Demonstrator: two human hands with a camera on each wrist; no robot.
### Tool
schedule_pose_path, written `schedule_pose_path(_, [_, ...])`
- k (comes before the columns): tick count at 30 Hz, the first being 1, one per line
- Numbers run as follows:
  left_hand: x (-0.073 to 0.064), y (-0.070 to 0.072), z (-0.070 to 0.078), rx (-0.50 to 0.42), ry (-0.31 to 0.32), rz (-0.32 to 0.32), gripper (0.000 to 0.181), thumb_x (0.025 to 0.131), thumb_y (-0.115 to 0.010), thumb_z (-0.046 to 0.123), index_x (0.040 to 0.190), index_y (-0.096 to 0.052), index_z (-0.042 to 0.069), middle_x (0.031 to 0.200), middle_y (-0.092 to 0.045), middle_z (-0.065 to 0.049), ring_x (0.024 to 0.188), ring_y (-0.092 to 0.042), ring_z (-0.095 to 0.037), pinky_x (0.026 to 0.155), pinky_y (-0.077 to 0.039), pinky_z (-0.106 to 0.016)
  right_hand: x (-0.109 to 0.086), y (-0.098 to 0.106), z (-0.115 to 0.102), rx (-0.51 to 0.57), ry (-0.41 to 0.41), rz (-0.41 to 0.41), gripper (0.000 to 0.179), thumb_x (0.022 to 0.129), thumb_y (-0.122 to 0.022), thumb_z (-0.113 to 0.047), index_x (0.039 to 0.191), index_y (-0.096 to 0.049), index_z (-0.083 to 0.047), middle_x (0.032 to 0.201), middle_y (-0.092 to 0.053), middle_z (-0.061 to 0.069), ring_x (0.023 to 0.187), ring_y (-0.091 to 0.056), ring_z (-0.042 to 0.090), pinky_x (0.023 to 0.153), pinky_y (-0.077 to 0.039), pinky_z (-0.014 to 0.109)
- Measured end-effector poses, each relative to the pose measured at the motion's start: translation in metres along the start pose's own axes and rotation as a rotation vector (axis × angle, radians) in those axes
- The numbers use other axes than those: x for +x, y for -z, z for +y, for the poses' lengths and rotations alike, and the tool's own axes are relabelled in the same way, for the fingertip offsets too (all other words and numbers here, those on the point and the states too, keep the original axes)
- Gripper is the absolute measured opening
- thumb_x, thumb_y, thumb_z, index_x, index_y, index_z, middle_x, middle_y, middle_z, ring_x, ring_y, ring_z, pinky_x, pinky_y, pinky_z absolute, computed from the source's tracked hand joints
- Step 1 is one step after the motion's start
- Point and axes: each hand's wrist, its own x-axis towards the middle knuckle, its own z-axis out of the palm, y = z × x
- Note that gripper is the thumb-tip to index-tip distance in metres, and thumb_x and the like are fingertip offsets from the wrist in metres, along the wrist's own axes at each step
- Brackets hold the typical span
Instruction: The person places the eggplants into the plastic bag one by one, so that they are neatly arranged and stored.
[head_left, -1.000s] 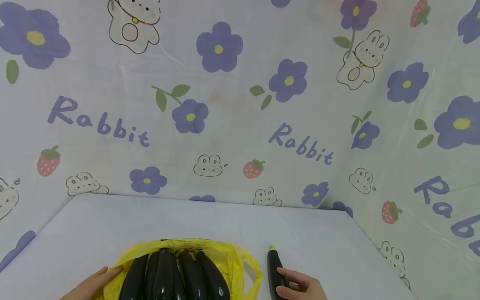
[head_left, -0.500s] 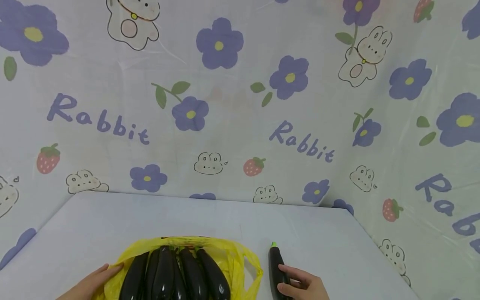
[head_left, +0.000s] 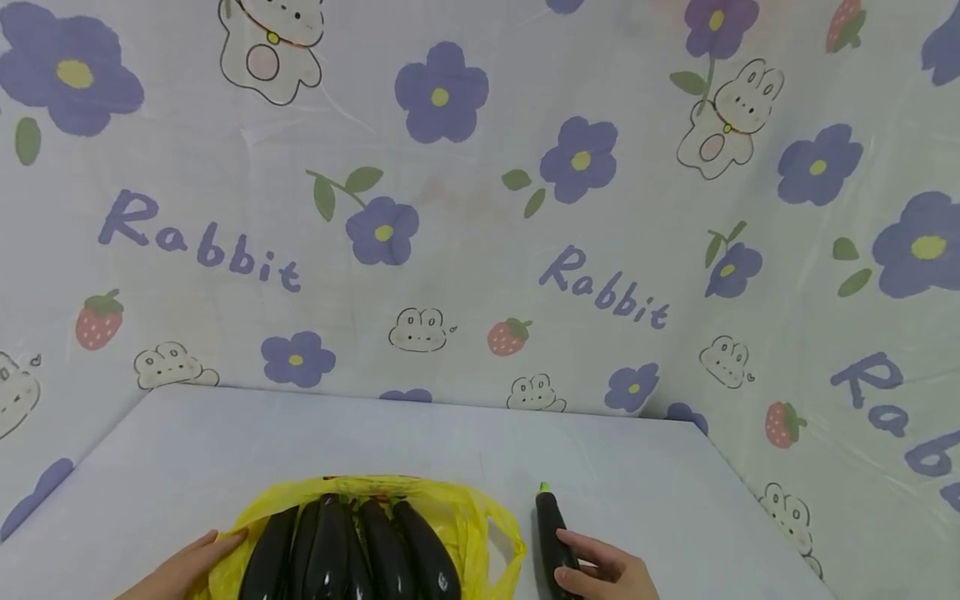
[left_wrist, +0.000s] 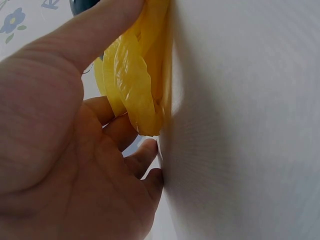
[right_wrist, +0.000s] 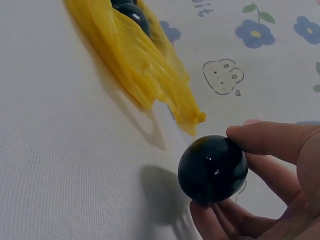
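In the head view a yellow plastic bag (head_left: 468, 533) lies on the table with its mouth facing away from me. Several glossy dark eggplants (head_left: 330, 550) lie side by side inside it. My left hand (head_left: 183, 567) holds the bag's left side; in the left wrist view the thumb lies on one side of the crumpled yellow plastic (left_wrist: 134, 85) and fingers on the other. To the right of the bag, my right hand (head_left: 607, 571) grips a single eggplant (head_left: 551, 533) with a green stem end pointing away. Its rounded end (right_wrist: 212, 170) shows between thumb and fingers in the right wrist view.
The white table (head_left: 420, 437) extends behind and beside the bag. Behind it hangs a curtain (head_left: 465, 275) printed with purple flowers, strawberries and rabbits. A loose bag handle (head_left: 510, 542) lies between the bag and the single eggplant.
The head view bobs slightly. Both hands, the bag and the eggplants stay almost where they were; the single eggplant's stem end shifts only a touch.
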Motion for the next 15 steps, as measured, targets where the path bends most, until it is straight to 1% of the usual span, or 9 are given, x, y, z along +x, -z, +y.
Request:
schedule_pose_path(1, [0.0, 0.0, -0.001, -0.006, -0.013, 0.0, 0.063, 0.098, -0.063, 0.019, 0.152, -0.035, 0.002, 0.147, -0.038, -0.019, 0.123, -0.019, -0.071, 0.084, -0.031, -0.08, -0.001, 0.0, -0.001, 0.006, -0.001, -0.002, 0.064, 0.074, -0.088, -0.029, 0.129, -0.067, -0.007, 0.124, -0.061, 0.026, 0.091, -0.067, 0.028, 0.077, -0.057, 0.043])
schedule_pose_path(3, [0.001, -0.001, -0.005, -0.015, -0.01, 0.01, 0.064, 0.097, -0.064, 0.021, 0.153, -0.036, 0.006, 0.148, -0.035, -0.016, 0.125, -0.018, -0.069, 0.086, -0.031, -0.079, -0.002, 0.0, -0.002, 0.011, 0.001, -0.004, 0.064, 0.074, -0.088, -0.029, 0.13, -0.066, -0.007, 0.123, -0.061, 0.025, 0.09, -0.067, 0.027, 0.077, -0.057, 0.042])
schedule_pose_path(4, [0.001, -0.001, -0.007, -0.021, -0.001, 0.01, 0.066, 0.097, -0.065, 0.022, 0.152, -0.035, 0.005, 0.148, -0.035, -0.019, 0.126, -0.018, -0.069, 0.087, -0.031, -0.079, -0.002, 0.0, -0.003, 0.015, -0.001, -0.006, 0.064, 0.074, -0.088, -0.029, 0.13, -0.066, -0.007, 0.124, -0.061, 0.025, 0.09, -0.067, 0.027, 0.077, -0.057, 0.042])
schedule_pose_path(6, [0.002, -0.001, -0.009, -0.04, -0.01, 0.002, 0.068, 0.097, -0.066, 0.022, 0.15, -0.033, -0.004, 0.147, -0.034, -0.03, 0.124, -0.014, -0.072, 0.085, -0.029, -0.08, -0.004, 0.001, -0.005, 0.026, 0.0, -0.015, 0.064, 0.074, -0.088, -0.031, 0.13, -0.066, -0.008, 0.125, -0.061, 0.025, 0.09, -0.067, 0.026, 0.078, -0.057, 0.042])
schedule_pose_path(7, [0.002, -0.002, -0.009, -0.046, -0.006, -0.002, 0.07, 0.096, -0.066, 0.022, 0.148, -0.031, -0.009, 0.144, -0.032, -0.037, 0.124, -0.013, -0.072, 0.085, -0.029, -0.081, -0.005, 0.001, -0.005, 0.034, 0.001, -0.022, 0.065, 0.074, -0.087, -0.031, 0.131, -0.066, -0.008, 0.125, -0.061, 0.025, 0.09, -0.067, 0.026, 0.078, -0.057, 0.042])
schedule_pose_path(8, [0.002, -0.002, -0.008, -0.05, 0.001, -0.007, 0.071, 0.096, -0.066, 0.022, 0.147, -0.03, -0.012, 0.144, -0.031, -0.04, 0.124, -0.012, -0.073, 0.085, -0.028, -0.081, -0.006, 0.001, -0.006, 0.041, 0.001, -0.028, 0.065, 0.074, -0.087, -0.032, 0.131, -0.066, -0.009, 0.125, -0.061, 0.025, 0.09, -0.067, 0.026, 0.078, -0.057, 0.042])
schedule_pose_path(11, [0.002, -0.001, -0.005, -0.052, 0.04, -0.013, 0.075, 0.096, -0.067, 0.024, 0.145, -0.027, -0.017, 0.143, -0.028, -0.044, 0.124, -0.011, -0.073, 0.085, -0.027, -0.081, -0.008, 0.002, -0.007, 0.064, 0.009, -0.044, 0.065, 0.074, -0.087, -0.034, 0.131, -0.066, -0.01, 0.124, -0.062, 0.023, 0.092, -0.067, 0.026, 0.079, -0.057, 0.041])
schedule_pose_path(14, [0.001, -0.001, 0.0, -0.058, 0.073, -0.017, 0.078, 0.095, -0.067, 0.026, 0.144, -0.026, -0.018, 0.143, -0.025, -0.046, 0.125, -0.01, -0.073, 0.086, -0.026, -0.082, -0.009, 0.001, -0.008, 0.076, 0.015, -0.051, 0.064, 0.074, -0.087, -0.034, 0.13, -0.067, -0.011, 0.122, -0.064, 0.022, 0.093, -0.068, 0.026, 0.079, -0.057, 0.04])
schedule_pose_path(15, [0.001, -0.001, 0.002, -0.057, 0.093, -0.015, 0.078, 0.095, -0.068, 0.027, 0.145, -0.028, -0.017, 0.143, -0.025, -0.046, 0.125, -0.011, -0.072, 0.086, -0.026, -0.081, -0.009, 0.001, -0.009, 0.072, 0.016, -0.051, 0.064, 0.074, -0.087, -0.034, 0.13, -0.067, -0.01, 0.121, -0.064, 0.022, 0.093, -0.067, 0.026, 0.079, -0.057, 0.04])
